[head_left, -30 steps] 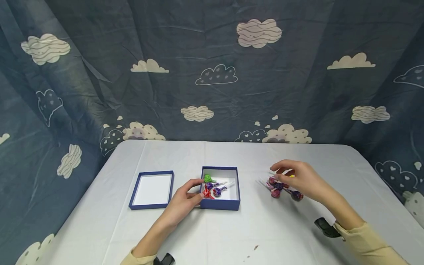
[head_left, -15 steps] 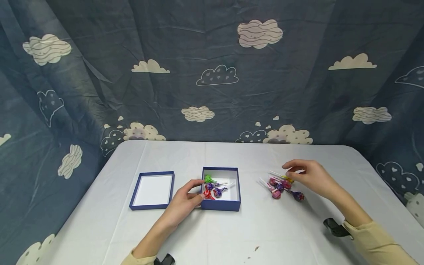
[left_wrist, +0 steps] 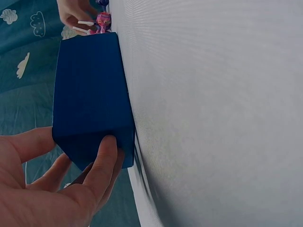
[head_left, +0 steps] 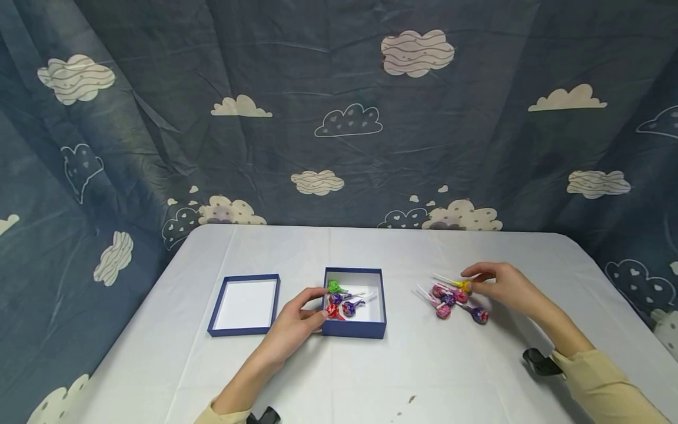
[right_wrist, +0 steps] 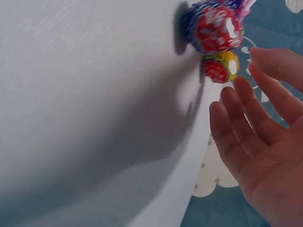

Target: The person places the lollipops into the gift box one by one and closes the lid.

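A blue box (head_left: 354,330) with a white inside stands upright on the table. Several wrapped lollipops lie in it, among them a green lollipop (head_left: 334,287) and a red lollipop (head_left: 332,310). My left hand (head_left: 295,318) holds the box at its left side; in the left wrist view a finger (left_wrist: 105,158) presses the outer wall and another digit meets the rim. My right hand (head_left: 507,287) is beside the loose lollipops, nearest the yellow lollipop (head_left: 464,285). In the right wrist view its loosely bent fingers (right_wrist: 236,137) hold nothing; whether they touch that lollipop I cannot tell.
A shallow blue box lid (head_left: 245,333) lies left of the box, white inside up. Several pink and purple lollipops, including a purple lollipop (head_left: 479,315), lie in a heap on the white table (head_left: 371,377). A cloud-print cloth (head_left: 238,165) hangs behind.
My right hand has moved right, off the top of the lollipop heap, then lowered beside the yellow lollipop, which now shows more fully. My left hand stays at the box.
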Action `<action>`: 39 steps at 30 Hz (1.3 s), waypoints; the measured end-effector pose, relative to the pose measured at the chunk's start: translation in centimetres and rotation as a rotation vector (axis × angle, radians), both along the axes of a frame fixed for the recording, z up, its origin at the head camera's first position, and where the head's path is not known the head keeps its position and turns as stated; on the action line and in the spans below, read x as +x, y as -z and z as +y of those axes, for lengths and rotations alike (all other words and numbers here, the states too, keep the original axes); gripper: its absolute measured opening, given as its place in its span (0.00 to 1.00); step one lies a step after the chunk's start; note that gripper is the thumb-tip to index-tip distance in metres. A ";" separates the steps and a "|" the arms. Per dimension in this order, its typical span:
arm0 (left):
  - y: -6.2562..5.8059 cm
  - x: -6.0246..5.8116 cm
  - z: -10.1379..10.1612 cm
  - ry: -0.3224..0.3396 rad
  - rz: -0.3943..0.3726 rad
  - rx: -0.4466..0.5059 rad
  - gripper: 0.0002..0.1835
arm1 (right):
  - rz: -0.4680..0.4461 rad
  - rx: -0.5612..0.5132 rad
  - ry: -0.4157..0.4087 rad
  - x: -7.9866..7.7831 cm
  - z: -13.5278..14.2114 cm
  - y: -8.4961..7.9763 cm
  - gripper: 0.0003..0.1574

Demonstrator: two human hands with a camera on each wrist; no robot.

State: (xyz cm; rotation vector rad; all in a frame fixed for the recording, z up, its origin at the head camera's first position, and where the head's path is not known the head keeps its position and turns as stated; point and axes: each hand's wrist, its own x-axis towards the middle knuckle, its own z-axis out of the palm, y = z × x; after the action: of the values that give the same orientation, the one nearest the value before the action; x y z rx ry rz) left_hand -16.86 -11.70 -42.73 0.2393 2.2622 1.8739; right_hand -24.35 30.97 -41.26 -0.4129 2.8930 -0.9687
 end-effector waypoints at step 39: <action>-0.1 0.0 0.0 -0.009 -0.001 -0.014 0.24 | 0.003 -0.056 0.117 -0.3 0.6 1.7 0.21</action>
State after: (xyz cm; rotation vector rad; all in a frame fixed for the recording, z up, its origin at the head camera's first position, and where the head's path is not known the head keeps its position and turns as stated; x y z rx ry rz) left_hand -16.81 -11.66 -42.68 0.2271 2.2788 1.8614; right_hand -24.64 31.52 -42.99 -0.2508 2.9273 -1.0678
